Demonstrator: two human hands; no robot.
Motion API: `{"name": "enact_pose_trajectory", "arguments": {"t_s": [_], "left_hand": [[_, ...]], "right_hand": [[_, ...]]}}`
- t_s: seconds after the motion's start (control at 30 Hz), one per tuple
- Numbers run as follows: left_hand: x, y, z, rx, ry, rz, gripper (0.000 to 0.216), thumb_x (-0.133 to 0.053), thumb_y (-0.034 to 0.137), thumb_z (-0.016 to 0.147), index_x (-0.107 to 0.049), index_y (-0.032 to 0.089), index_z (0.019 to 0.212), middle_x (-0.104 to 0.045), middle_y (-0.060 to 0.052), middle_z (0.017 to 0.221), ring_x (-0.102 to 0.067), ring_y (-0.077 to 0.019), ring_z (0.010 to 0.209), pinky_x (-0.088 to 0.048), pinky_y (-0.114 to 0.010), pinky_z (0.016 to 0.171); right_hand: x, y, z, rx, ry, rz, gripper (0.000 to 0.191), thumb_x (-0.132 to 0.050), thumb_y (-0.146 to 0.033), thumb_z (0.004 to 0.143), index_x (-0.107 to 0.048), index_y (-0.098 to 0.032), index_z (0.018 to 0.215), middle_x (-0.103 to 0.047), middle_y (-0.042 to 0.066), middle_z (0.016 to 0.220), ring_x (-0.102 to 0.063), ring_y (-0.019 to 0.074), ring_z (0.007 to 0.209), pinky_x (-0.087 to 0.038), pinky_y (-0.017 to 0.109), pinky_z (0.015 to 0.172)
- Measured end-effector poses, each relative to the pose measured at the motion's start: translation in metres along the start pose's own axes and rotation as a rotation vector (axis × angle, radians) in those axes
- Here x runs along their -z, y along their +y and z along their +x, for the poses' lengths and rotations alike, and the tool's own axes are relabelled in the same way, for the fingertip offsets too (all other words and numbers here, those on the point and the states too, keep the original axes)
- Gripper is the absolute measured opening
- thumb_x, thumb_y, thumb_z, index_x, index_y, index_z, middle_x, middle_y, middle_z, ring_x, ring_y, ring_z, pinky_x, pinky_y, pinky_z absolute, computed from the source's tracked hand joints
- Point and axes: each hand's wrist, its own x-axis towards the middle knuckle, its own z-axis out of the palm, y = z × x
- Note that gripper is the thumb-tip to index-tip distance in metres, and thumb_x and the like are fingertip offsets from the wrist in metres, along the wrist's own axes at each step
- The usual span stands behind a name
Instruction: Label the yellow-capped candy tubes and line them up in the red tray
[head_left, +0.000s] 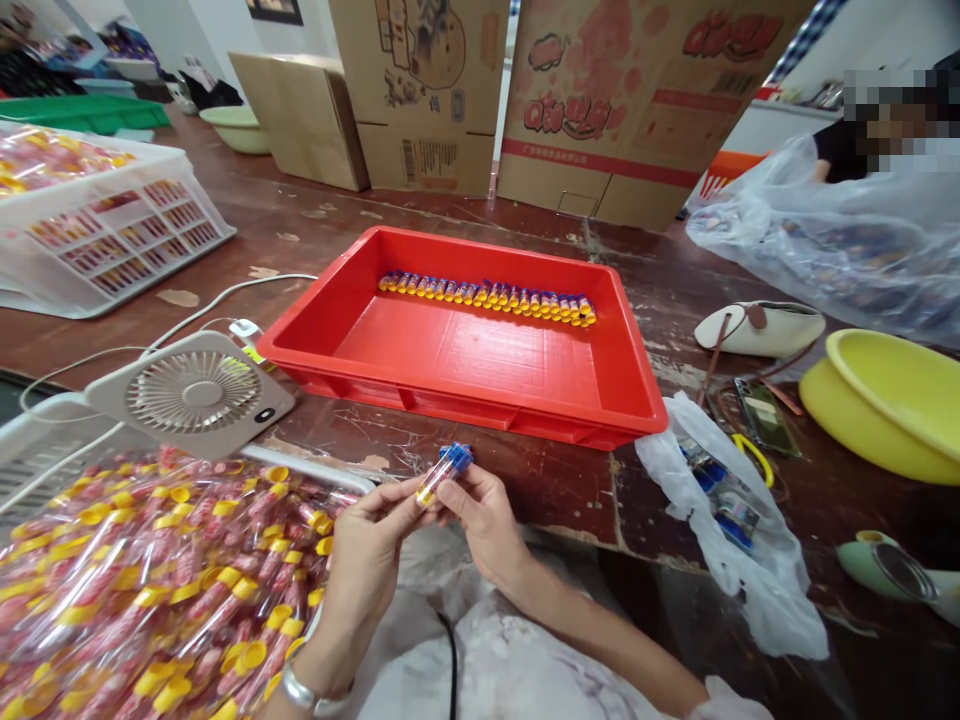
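Observation:
Both my hands meet at the table's near edge around one small clear candy tube [444, 470] with a yellow end and a blue cap. My left hand [369, 560] pinches its yellow end. My right hand [486, 520] grips the blue-capped end. Just beyond stands a red tray [337, 300], and a row of several finished tubes [487, 296] lies along its far wall. To my left a white crate [45, 440] holds a clear bag with a heap of yellow-capped tubes [150, 600].
A small white fan [191, 392] with its cable sits left of the tray. A plastic bag with blue caps [724, 500] lies at the right, near yellow bowls [892, 405]. Cardboard boxes [600, 110] stand behind. Another person works with a large clear bag [832, 240] at far right.

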Motion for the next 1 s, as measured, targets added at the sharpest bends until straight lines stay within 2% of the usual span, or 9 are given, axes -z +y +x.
{"name": "enact_pose_trajectory", "arguments": {"t_s": [0.47,0.63,0.77,0.83,0.9,1.0], "left_hand": [[-0.006,-0.005,0.009,0.014,0.016,-0.01,0.03,-0.092,0.026,0.052,-0.079,0.015,0.077,-0.078,-0.005,0.074,-0.068,-0.013,0.06,-0.058,-0.022,0.062],[-0.012,0.004,0.004,0.062,-0.124,-0.026,0.031,-0.086,0.032,0.06,-0.078,0.016,0.085,-0.078,-0.008,0.089,-0.071,-0.0206,0.079,-0.059,-0.031,0.078],[-0.02,0.026,0.009,0.0,-0.167,0.216,0.03,-0.087,0.035,0.062,-0.076,0.017,0.082,-0.076,-0.006,0.079,-0.069,-0.0193,0.075,-0.056,-0.026,0.071],[-0.026,0.046,0.031,-0.048,-0.193,0.326,0.033,-0.088,0.038,0.062,-0.075,0.016,0.083,-0.075,-0.006,0.077,-0.068,-0.0192,0.072,-0.054,-0.025,0.067],[-0.04,0.072,0.07,-0.147,-0.205,0.362,0.036,-0.088,0.039,0.061,-0.074,0.015,0.085,-0.074,-0.006,0.078,-0.067,-0.0187,0.072,-0.054,-0.025,0.067],[-0.079,0.11,0.15,-0.336,-0.182,0.356,0.041,-0.09,0.039,0.057,-0.073,0.012,0.082,-0.072,-0.005,0.075,-0.066,-0.0174,0.071,-0.055,-0.028,0.071]], "right_hand": [[0.004,0.001,0.007,-0.009,0.049,0.007,0.03,-0.08,-0.045,0.073,-0.072,-0.018,0.084,-0.068,0.001,0.072,-0.055,0.0125,0.057,-0.042,0.023,0.053],[0.003,-0.005,0.011,0.029,0.072,-0.005,0.029,-0.081,-0.044,0.072,-0.073,-0.019,0.086,-0.067,0.001,0.076,-0.055,0.0149,0.065,-0.046,0.025,0.06],[0.006,-0.02,0.016,0.059,0.043,0.005,0.038,-0.08,-0.052,0.071,-0.073,-0.019,0.091,-0.068,0.004,0.078,-0.058,0.0167,0.066,-0.047,0.027,0.061],[0.014,-0.022,0.023,0.095,0.02,0.004,0.05,-0.079,-0.057,0.071,-0.072,-0.021,0.104,-0.07,0.007,0.087,-0.061,0.02,0.073,-0.047,0.028,0.059],[0.027,-0.019,0.032,0.129,0.025,0.002,0.06,-0.078,-0.062,0.069,-0.07,-0.02,0.111,-0.071,0.012,0.093,-0.064,0.0236,0.081,-0.046,0.027,0.056],[0.045,-0.007,0.045,0.102,0.086,-0.002,0.056,-0.079,-0.067,0.064,-0.073,-0.019,0.092,-0.072,0.012,0.079,-0.062,0.0209,0.065,-0.04,0.025,0.047]]}}
